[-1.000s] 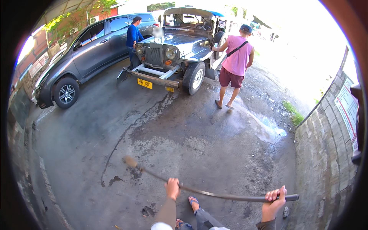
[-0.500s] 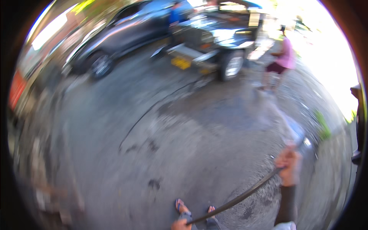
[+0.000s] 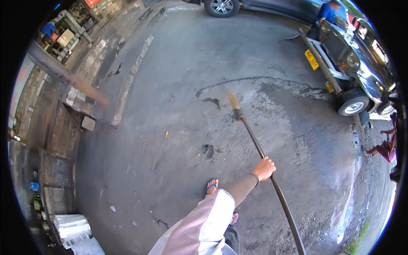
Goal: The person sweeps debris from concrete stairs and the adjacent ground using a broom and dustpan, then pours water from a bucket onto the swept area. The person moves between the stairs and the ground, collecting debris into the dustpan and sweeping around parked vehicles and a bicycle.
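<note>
My left hand [image 3: 264, 168] reaches out from a white and pink sleeve with a brown arm cover below it, fingers closed round the pole of a long-handled broom [image 3: 282, 201]. From there the dark pole slants up to a dark binding and a tan, brush-like tip that is smeared by motion. Whether that tip touches the concrete ground [image 3: 170, 114] cannot be told. The pole's other end runs off the lower edge, past the picture. My right hand is out of sight. Below the left forearm show my feet in blue flip-flops [image 3: 212, 184].
At the upper right stands a dark jeep [image 3: 346, 55] with a person in blue [image 3: 328, 12] beside it. A crouched person [image 3: 386, 146] is at the right edge. A rusty post [image 3: 68, 75], wooden boards [image 3: 59, 168] and white foam boxes [image 3: 73, 227] line the left side.
The view has swung, so the vehicles now sit farther up and right. The right hand, seen on the pole before, has left the picture. The left hand now shows farther up, on the pole.
</note>
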